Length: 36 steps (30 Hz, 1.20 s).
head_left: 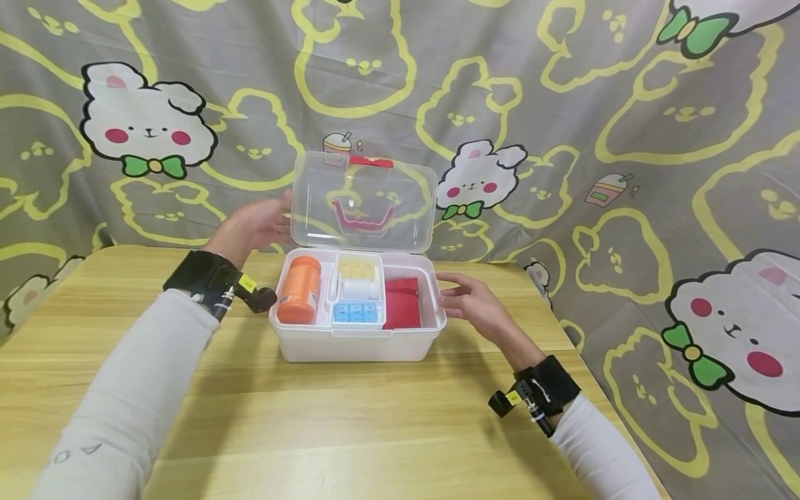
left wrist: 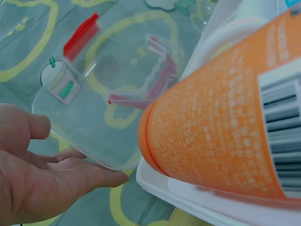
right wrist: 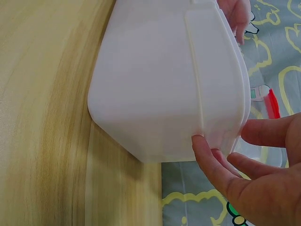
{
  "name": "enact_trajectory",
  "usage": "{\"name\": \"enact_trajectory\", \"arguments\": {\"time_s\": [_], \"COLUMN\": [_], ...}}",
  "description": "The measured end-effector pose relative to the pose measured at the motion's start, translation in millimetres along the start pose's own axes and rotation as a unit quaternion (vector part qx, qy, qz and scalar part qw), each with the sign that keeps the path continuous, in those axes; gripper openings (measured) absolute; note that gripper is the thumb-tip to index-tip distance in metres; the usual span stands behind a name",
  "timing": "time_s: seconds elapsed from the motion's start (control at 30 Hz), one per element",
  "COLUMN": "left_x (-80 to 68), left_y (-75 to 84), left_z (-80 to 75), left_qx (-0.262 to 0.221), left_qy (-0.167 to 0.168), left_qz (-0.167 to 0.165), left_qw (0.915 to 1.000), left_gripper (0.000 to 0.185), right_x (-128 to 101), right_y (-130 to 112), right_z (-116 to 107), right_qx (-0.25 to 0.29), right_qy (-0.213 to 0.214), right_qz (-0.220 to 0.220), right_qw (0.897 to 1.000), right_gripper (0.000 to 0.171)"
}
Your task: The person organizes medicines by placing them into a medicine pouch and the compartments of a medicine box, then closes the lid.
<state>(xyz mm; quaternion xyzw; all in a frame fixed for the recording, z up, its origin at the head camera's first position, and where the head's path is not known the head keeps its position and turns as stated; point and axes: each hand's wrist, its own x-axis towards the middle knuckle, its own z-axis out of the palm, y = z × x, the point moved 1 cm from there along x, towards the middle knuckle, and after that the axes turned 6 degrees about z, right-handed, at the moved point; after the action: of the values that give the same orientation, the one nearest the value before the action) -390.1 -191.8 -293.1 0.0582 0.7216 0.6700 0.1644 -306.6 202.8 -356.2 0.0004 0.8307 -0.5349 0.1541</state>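
Observation:
A white storage box [head_left: 359, 345] stands on the table, its clear lid [head_left: 400, 184] raised upright at the back. My left hand [head_left: 253, 221] is at the lid's left edge, fingers extended beside it; the left wrist view shows the hand [left wrist: 61, 176] by the lid's rim. On the box's right end, my right hand [head_left: 478, 305] rests its fingertips [right wrist: 200, 143] near the rim. Inside lie an orange bottle [head_left: 301, 290] at left, a yellow pill case [head_left: 357, 266], a white roll [head_left: 359, 289], a blue pill case [head_left: 355, 312] and a red pouch [head_left: 402, 305] at right.
The wooden table [head_left: 312, 430] extends toward me and to both sides of the box. Behind and to the right hangs a grey curtain [head_left: 262, 62] with rabbit prints, close behind the raised lid. A red latch [head_left: 371, 162] sits at the lid's top edge.

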Motion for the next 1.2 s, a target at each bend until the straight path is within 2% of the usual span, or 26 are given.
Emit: {"name": "enact_trajectory", "arguments": {"time_s": [0.27,0.43,0.6,0.73,0.83,0.9,1.03,1.1,1.2], "left_x": [-9.0,-15.6,-22.2,-28.7,-32.2,-33.2,-37.0,-39.8,-43.7], "left_y": [6.8,9.6,7.6,3.0,-1.3,-3.7,-6.1,-7.3,-9.9], "left_z": [-4.0,-9.4,-18.1,-24.2,-27.6,-29.4,-32.6,-34.9,-37.8], "left_qx": [0.018,0.027,0.056,0.064,0.058,0.044,0.013,0.010,0.014], "left_qy": [-0.003,-0.040,-0.082,-0.092,-0.096,-0.102,-0.116,-0.128,-0.145], "left_qz": [-0.011,-0.006,0.024,0.034,0.039,0.043,0.047,0.049,0.052], "left_qw": [0.9998,0.9988,0.9947,0.9931,0.9929,0.9929,0.9921,0.9905,0.9879], "left_gripper": [0.097,0.111,0.107,0.102,0.098,0.096,0.091,0.091,0.091], "right_x": [0.0,0.1,0.4,-0.1,-1.3,-2.2,-9.7,-15.8,-25.0], "right_y": [-1.9,-0.9,0.4,0.0,-1.9,-4.4,-16.3,-25.5,-41.1], "right_z": [1.6,1.2,-1.8,-3.5,-2.5,-1.2,2.8,6.6,14.9], "right_qx": [0.001,0.006,0.009,0.001,-0.034,-0.078,-0.146,-0.147,-0.126], "right_qy": [-0.002,-0.008,-0.019,-0.021,0.005,0.044,0.137,0.161,0.152], "right_qz": [-0.005,-0.010,-0.015,-0.015,-0.019,-0.043,-0.117,-0.151,-0.180], "right_qw": [1.000,1.000,1.000,1.000,0.999,0.995,0.973,0.964,0.964], "right_gripper": [0.054,0.054,0.055,0.056,0.056,0.056,0.049,0.044,0.039]}}
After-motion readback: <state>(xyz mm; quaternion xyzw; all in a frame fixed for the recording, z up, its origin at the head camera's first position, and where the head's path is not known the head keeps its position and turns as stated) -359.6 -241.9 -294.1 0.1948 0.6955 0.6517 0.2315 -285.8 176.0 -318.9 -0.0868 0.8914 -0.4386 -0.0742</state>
